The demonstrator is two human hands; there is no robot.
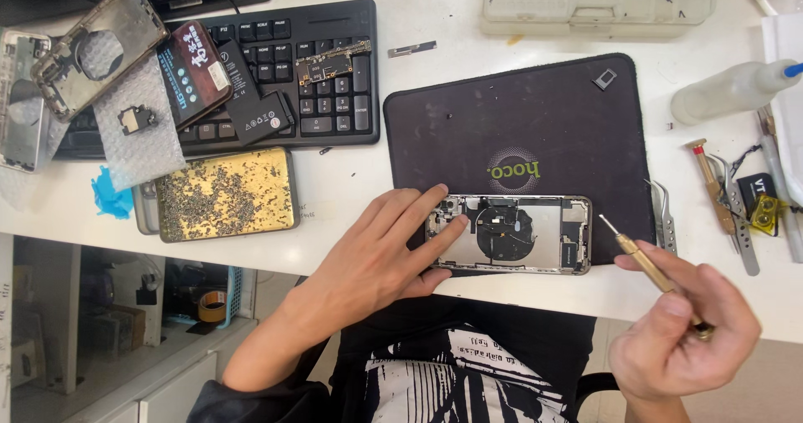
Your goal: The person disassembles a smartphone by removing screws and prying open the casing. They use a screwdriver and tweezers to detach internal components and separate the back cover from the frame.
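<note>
— Which way does the open phone frame (pixel 510 234) lie?
— Sideways, long side left to right, on the dark mat's (pixel 519 122) near edge.
— And the hands?
— The left hand (pixel 381 251) lies flat, fingers spread on the frame's left end. The right hand (pixel 682 335) pinches a brass screwdriver (pixel 648 264), tip pointing up-left, just beside the frame.

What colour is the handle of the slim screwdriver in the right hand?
Brass-gold handle of the screwdriver, held in the right hand; head view.
</note>
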